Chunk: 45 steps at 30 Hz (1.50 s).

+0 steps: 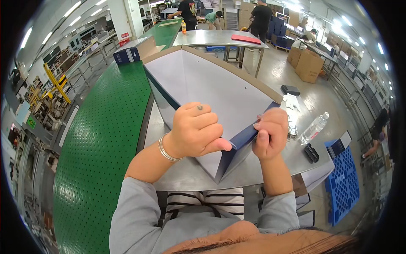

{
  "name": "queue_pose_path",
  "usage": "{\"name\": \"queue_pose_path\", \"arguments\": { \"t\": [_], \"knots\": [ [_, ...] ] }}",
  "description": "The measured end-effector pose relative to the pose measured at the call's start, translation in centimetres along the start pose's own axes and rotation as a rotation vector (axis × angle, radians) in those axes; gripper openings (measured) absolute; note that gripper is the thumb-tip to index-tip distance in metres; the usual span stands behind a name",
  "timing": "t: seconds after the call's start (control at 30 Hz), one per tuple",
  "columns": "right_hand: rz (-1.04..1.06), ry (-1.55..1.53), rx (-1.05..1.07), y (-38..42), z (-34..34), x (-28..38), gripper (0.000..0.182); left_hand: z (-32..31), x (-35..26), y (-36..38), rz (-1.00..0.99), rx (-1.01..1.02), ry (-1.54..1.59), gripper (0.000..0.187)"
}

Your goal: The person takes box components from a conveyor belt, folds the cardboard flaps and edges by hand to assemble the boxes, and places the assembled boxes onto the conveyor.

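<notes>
A large box with white inner walls, a dark blue outer face and a brown edge at the far side stands in front of me on a metal table. My left hand, with silver bangles at the wrist, is closed at the near rim. Its thumb presses on the near corner, where a blue flap folds over the edge. My right hand is closed on the same blue edge further right, thumb and fingers bent around it. The left fingertips are hidden behind the hand.
A green dotted conveyor belt runs along the left, bearing a dark blue box. On the table's right are a water bottle, a black object and white gloves. A blue pallet lies at right. Several people work further back.
</notes>
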State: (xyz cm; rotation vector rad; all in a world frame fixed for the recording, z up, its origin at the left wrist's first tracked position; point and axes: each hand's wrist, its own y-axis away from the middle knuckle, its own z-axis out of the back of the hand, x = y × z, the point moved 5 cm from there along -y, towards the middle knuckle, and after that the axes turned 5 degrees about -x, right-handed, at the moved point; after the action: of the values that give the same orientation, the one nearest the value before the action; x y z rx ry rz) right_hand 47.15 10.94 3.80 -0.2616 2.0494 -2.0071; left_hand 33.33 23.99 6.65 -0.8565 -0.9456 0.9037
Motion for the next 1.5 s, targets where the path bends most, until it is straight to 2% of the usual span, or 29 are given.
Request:
{"name": "queue_pose_path", "arguments": {
  "t": [0.1, 0.27, 0.33, 0.37, 0.43, 0.5, 0.6, 0.63, 0.67, 0.73, 0.83, 0.87, 0.93, 1.0, 1.03, 1.1, 1.17, 1.2, 1.27, 1.37, 1.43, 1.47, 1.5],
  "knots": [
    [-0.045, 0.062, 0.267, -0.6, -1.0, -0.6, 0.013, 0.1, 0.3, 0.0, 0.015, 0.016, -0.009, 0.045],
    [-0.127, 0.08, 0.263, -0.5, -1.5, -1.5, 0.019, -2.1, -2.6, -0.9, 0.093, -0.048, 0.017, 0.044],
    [-0.146, -0.011, 0.108, -0.8, -1.3, -0.9, 0.023, -2.2, -2.3, -0.5, 0.129, -0.033, 0.124, 0.042],
    [-0.142, -0.013, 0.106, -1.2, -0.8, -0.5, 0.023, -2.4, -1.9, -0.3, 0.161, -0.021, 0.23, 0.04],
    [0.015, 0.104, -0.117, -1.8, 2.2, 1.4, 0.032, -2.5, -1.1, 0.0, 0.221, -0.007, 0.427, 0.038],
    [0.02, -0.019, -0.243, -0.2, 5.9, 0.5, 0.041, -0.6, -0.2, 0.0, 0.179, 0.057, 0.698, 0.034],
    [0.081, -0.108, -0.24, -0.2, 8.5, 0.2, 0.036, 2.3, 3.8, 1.6, 0.101, 0.092, 1.041, 0.036],
    [0.068, -0.116, -0.235, -0.2, 8.5, 0.2, 0.036, 3.1, 5.7, 2.7, 0.213, 0.032, 1.055, 0.036],
    [0.029, -0.06, -0.165, -0.3, 8.1, 0.1, 0.035, 3.8, 8.0, 3.6, 0.318, 0.015, 0.996, 0.03],
    [-0.043, 0.059, -0.027, -0.5, 7.2, -0.3, 0.034, 5.5, 12.2, 5.6, 0.555, 0.075, 0.544, 0.028],
    [-0.16, 0.147, 0.055, -0.2, 5.3, -1.7, 0.034, 7.2, 13.5, 4.8, 0.624, 0.051, 0.034, 0.014],
    [-0.159, 0.154, 0.052, -0.1, 4.5, -2.0, 0.034, 7.2, 12.7, 4.1, 0.619, 0.052, 0.04, 0.014],
    [-0.141, 0.175, -0.022, -0.3, 3.4, -2.7, 0.033, 9.0, 9.8, 3.1, 0.727, -0.411, 0.067, 0.014],
    [-0.109, 0.207, -0.025, -0.3, 2.4, -3.3, 0.031, 9.0, 3.2, 1.5, 0.433, -0.286, -0.102, 0.026],
    [-0.08, 0.233, -0.023, -0.3, 1.9, -3.4, 0.028, 8.0, -0.8, -0.1, 0.256, 0.033, -0.294, 0.042],
    [-0.024, 0.281, -0.017, -0.4, 1.3, -3.6, 0.024, 4.4, -5.2, -0.5, 0.254, 0.186, -0.325, 0.052],
    [-0.031, 0.306, 0.018, -0.4, 0.9, -3.8, 0.02, 1.2, -5.2, -0.2, 0.43, 0.312, -0.403, 0.049],
    [-0.036, 0.335, 0.052, -0.5, 0.9, -3.8, 0.016, 0.1, -4.9, 0.4, 0.44, 0.317, -0.4, 0.049],
    [-0.04, 0.393, 0.122, -0.7, 0.7, -4.1, 0.009, -1.0, -4.1, 1.0, 0.301, 0.259, -0.777, 0.043],
    [-0.062, 0.376, 0.241, -1.9, 0.6, -4.6, 0.003, 0.0, -3.9, 0.1, 0.321, 0.216, -0.716, 0.036],
    [-0.066, 0.374, 0.343, -2.8, 0.6, -5.1, 0.014, 0.7, -3.4, -0.8, 0.323, 0.149, -0.655, 0.031],
    [-0.068, 0.382, 0.347, -3.0, 0.8, -5.6, 0.014, 0.6, -2.7, -1.4, 0.26, 0.086, -0.617, 0.029],
    [-0.045, 0.396, 0.237, -3.3, 1.4, -6.0, 0.018, 0.6, -2.0, -2.0, 0.195, 0.024, -0.579, 0.031]
  ]
}}
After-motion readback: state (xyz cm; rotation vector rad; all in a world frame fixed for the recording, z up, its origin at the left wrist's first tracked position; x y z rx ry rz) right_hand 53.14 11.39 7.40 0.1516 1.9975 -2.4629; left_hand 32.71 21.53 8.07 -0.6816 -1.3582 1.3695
